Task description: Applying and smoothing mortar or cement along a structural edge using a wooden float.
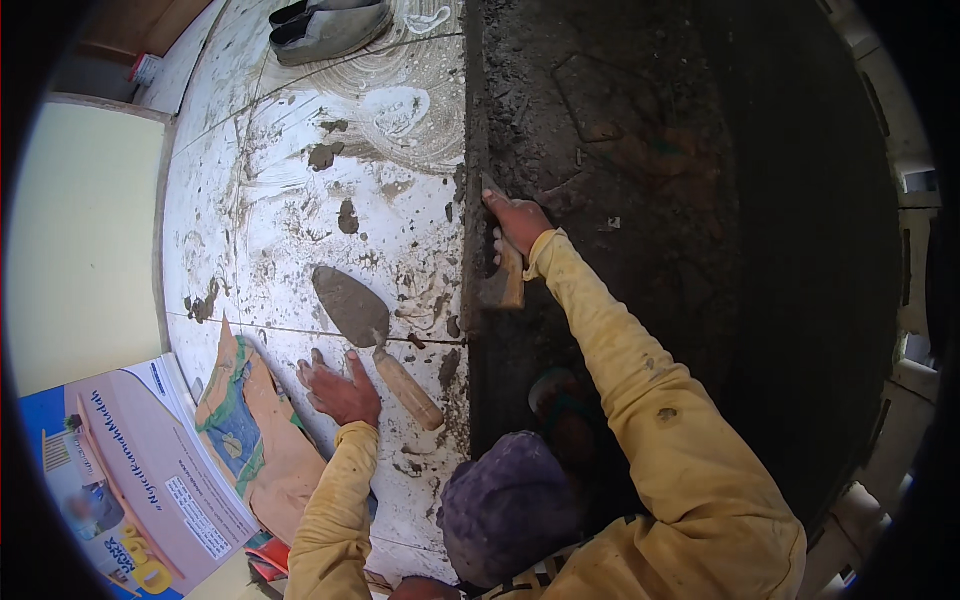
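Note:
My left hand (342, 391) rests palm down on the white tiled floor (290, 220), fingers spread and holding nothing. Just right of it lies a pointed brick trowel (355, 307) with a mortar-coated blade and a wooden handle. My right hand (520, 224) is closed round the wooden handle of a plastering trowel (512, 278). That tool sits along the straight edge where the white tiles meet a dark, mortar-covered strip (600, 230). Shadow and my fingers hide most of its blade.
Mortar clumps (323, 156) dot the tiles. A grey shoe (330, 32) stands at the far end. To the left are a crumpled paper sack (262, 425), a printed banner (140, 460) and a pale wall panel (85, 240). Purple cloth (508, 505) bulges up near my body, beside a sandalled foot (560, 395).

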Demonstrator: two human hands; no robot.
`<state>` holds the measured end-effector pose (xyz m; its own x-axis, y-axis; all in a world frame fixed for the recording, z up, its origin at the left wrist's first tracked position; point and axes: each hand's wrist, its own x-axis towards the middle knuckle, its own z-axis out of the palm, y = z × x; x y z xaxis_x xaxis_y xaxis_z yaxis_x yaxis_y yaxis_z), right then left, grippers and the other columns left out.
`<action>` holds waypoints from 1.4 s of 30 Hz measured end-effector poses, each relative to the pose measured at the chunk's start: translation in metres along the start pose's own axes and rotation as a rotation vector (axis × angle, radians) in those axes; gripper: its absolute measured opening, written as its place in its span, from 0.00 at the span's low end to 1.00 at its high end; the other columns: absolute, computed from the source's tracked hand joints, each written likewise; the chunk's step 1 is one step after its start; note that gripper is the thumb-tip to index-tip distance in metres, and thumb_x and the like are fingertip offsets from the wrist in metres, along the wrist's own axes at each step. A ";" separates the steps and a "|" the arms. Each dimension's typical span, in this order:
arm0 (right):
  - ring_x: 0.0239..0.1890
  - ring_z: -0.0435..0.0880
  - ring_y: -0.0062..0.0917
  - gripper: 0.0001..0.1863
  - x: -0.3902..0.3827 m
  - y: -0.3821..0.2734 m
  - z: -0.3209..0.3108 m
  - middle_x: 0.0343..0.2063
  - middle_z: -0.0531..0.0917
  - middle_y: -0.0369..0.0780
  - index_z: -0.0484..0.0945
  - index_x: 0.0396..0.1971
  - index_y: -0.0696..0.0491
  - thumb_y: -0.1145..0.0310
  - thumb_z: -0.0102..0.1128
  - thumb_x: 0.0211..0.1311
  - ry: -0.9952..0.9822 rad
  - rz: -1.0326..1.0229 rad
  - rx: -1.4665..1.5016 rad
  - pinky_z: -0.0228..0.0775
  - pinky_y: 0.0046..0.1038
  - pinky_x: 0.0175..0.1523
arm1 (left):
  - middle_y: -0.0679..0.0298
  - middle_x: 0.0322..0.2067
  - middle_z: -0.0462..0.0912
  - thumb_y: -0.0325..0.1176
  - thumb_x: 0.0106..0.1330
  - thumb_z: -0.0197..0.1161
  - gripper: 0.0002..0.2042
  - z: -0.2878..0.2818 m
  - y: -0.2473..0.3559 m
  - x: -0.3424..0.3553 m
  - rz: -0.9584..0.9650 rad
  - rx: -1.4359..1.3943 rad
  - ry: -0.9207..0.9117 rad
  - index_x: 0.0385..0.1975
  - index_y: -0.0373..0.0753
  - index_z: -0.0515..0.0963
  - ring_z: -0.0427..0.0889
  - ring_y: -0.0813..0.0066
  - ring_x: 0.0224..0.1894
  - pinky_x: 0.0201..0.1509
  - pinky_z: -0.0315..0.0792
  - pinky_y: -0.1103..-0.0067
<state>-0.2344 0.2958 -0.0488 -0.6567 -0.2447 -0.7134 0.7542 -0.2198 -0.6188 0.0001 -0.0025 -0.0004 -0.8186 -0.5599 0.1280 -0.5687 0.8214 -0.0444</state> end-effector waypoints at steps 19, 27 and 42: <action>0.15 0.73 0.27 0.29 -0.029 0.029 -0.028 0.20 0.72 0.38 0.74 0.38 0.56 0.40 0.64 0.61 0.181 -0.025 0.071 0.70 0.36 0.22 | 0.39 0.71 0.56 0.56 0.71 0.52 0.37 -0.004 -0.003 0.001 -0.018 -0.096 -0.048 0.70 0.32 0.59 0.49 0.46 0.76 0.74 0.43 0.48; 0.44 0.84 0.47 0.22 -0.004 0.016 -0.050 0.36 0.83 0.52 0.77 0.49 0.58 0.55 0.63 0.64 0.889 -0.460 -0.923 0.75 0.45 0.51 | 0.36 0.68 0.60 0.56 0.73 0.50 0.37 -0.004 -0.002 0.000 0.010 -0.040 -0.004 0.67 0.26 0.62 0.56 0.41 0.72 0.74 0.48 0.53; 0.58 0.81 0.40 0.22 0.134 -0.054 -0.018 0.52 0.84 0.46 0.82 0.53 0.51 0.71 0.55 0.56 0.158 -0.635 -0.728 0.71 0.33 0.63 | 0.38 0.69 0.60 0.54 0.70 0.54 0.36 -0.001 -0.006 0.002 0.003 -0.057 0.004 0.67 0.27 0.62 0.53 0.44 0.74 0.74 0.46 0.53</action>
<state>-0.3632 0.2917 -0.1164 -0.9734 -0.1416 -0.1803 0.1143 0.3822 -0.9170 0.0021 -0.0089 0.0006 -0.8201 -0.5568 0.1315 -0.5605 0.8281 0.0112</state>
